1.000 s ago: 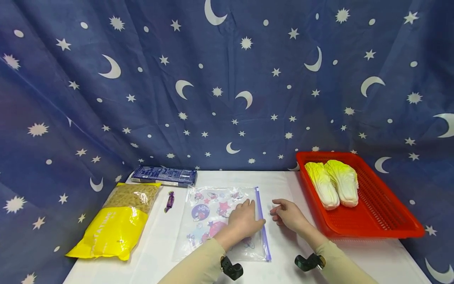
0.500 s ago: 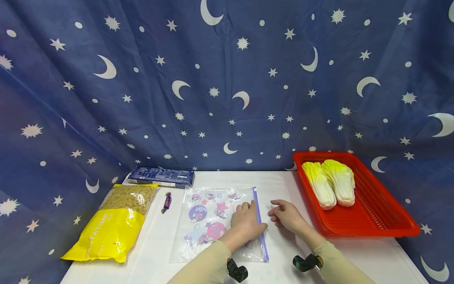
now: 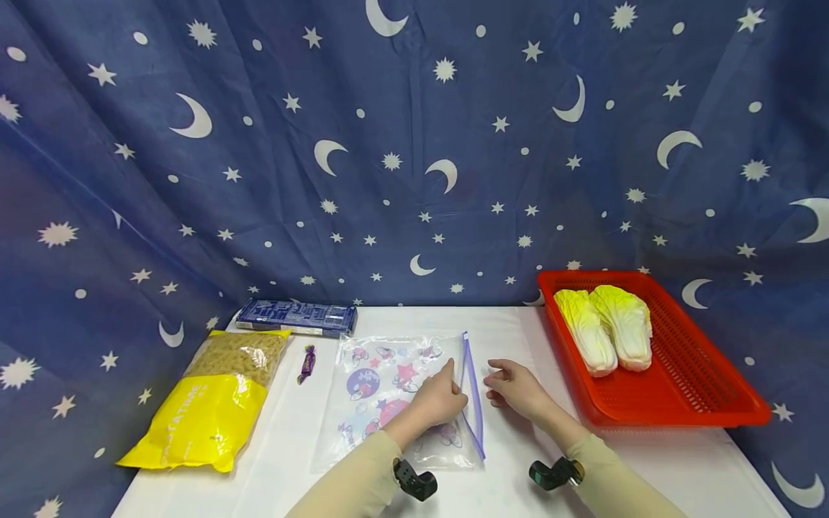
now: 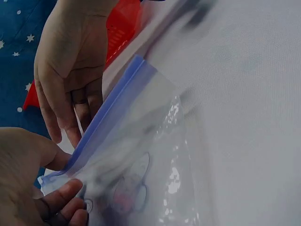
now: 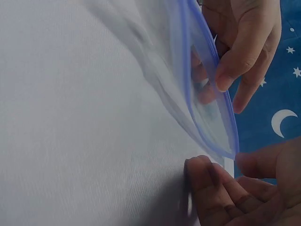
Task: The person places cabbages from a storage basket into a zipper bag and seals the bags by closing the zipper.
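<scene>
A clear zip bag (image 3: 388, 392) printed with cartoon shapes lies on the white table (image 3: 512, 475). Its purple zip strip (image 3: 471, 392) runs along the right edge and is raised off the table. My left hand (image 3: 439, 398) pinches that zip edge; in the left wrist view the thumb and fingers (image 4: 56, 202) close on the strip (image 4: 110, 115). My right hand (image 3: 516, 388) hovers just right of the strip with loosely curled fingers and holds nothing. In the right wrist view, the right hand's fingertips (image 5: 211, 183) sit just below the bag's corner (image 5: 225, 146), and the left hand (image 5: 244, 42) grips the strip.
A red basket (image 3: 686, 388) at the right holds two cabbage halves (image 3: 609, 327). A yellow pasta bag (image 3: 207, 403), a purple candy (image 3: 306, 362) and a blue box (image 3: 296, 316) lie at the left. Blue starred cloth hangs behind the table.
My left hand has gone from lying flat on the bag to pinching the zip edge and lifting it. The right hand has drifted slightly left toward the strip.
</scene>
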A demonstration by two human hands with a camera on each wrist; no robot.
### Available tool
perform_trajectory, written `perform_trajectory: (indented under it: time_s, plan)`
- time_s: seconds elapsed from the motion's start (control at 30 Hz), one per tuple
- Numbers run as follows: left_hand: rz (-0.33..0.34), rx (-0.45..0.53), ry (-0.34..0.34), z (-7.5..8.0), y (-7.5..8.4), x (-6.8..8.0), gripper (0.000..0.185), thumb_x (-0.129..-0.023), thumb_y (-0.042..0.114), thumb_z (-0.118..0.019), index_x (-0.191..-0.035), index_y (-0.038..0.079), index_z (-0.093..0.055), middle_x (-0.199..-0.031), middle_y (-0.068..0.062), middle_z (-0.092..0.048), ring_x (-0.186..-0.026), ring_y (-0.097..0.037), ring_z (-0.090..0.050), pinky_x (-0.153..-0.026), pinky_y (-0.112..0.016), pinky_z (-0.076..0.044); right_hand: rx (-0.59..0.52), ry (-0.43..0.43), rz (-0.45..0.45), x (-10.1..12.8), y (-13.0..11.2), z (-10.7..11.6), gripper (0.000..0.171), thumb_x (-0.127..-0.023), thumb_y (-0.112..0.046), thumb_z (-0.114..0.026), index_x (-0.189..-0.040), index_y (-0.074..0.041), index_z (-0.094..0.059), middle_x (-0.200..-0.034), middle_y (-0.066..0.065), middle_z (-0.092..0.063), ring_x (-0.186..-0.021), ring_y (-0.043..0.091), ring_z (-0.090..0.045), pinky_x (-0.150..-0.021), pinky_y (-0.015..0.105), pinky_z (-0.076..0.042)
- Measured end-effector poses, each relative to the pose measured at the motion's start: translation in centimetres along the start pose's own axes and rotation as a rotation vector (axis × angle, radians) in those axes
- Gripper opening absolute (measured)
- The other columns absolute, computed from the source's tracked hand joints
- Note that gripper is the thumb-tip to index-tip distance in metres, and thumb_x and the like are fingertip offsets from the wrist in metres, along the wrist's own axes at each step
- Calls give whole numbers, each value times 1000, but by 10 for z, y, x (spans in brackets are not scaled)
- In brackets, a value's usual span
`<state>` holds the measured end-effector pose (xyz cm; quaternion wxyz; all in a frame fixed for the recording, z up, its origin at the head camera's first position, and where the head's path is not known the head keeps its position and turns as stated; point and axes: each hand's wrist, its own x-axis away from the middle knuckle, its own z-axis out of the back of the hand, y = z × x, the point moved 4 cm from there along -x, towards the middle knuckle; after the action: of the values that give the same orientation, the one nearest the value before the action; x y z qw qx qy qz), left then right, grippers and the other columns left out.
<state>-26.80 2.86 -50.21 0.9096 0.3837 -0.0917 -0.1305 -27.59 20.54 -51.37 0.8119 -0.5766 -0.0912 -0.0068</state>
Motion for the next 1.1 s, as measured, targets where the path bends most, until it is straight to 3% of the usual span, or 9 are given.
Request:
perform_trajectory:
  time_s: [0.1, 0.2, 0.43, 0.67, 0.9, 1.1]
  plan:
    - [-1, 94, -3, 3, -4, 3, 83, -86, 7, -67, -155, -13, -26, -79, 5, -57, -62, -10, -51, -60, -27, -47, -18, -1, 3, -2, -1, -6, 49, -97, 6, -59, -143, 13, -45, -107, 25, -66, -78, 25, -68, -69, 40, -64]
    - [-6, 159, -2, 4, -7, 4, 82, -88, 3, -66, -156, -13, -22, -80, 2, -58, -62, -9, -50, -57, -26, -45, -36, -7, 19, -5, -2, -12, 45, -95, 7, -62, -138, 12, -48, -109, 26, -64, -78, 25, -68, -69, 40, -63]
    - [-18, 253, -5, 5, -13, 6, 87, -89, -2, -67, -159, -9, -16, -93, -4, -66, -72, -11, -58, -66, -26, -51, -37, 26, 50, -8, -2, -23, 27, -86, 12, -66, -108, 5, -53, -103, 19, -58, -73, 23, -62, -60, 39, -62]
    - [-32, 273, -15, 5, -17, 7, 92, -87, -6, -66, -162, -3, -14, -101, -11, -63, -76, -13, -55, -69, -26, -51, 22, 51, 75, -11, -1, -28, 27, -81, 13, -67, -104, 3, -55, -97, 16, -58, -70, 21, -60, -53, 32, -58]
    - [-56, 241, -32, 10, -17, 7, 80, -85, -10, -59, -159, 9, -36, -112, -13, -62, -65, -11, -57, -56, -24, -51, 57, 72, 85, -12, -3, -30, 30, -78, 14, -63, -106, 4, -60, -98, 18, -62, -69, 17, -57, -51, 26, -53]
    - [-46, 192, -37, 20, -13, 8, 56, -88, -6, -58, -143, 0, -57, -125, -21, -55, -55, -12, -59, -44, -20, -46, 129, 101, 98, -12, -10, -29, 37, -79, 11, -59, -115, 6, -68, -98, 16, -66, -68, 16, -56, -52, 24, -49]
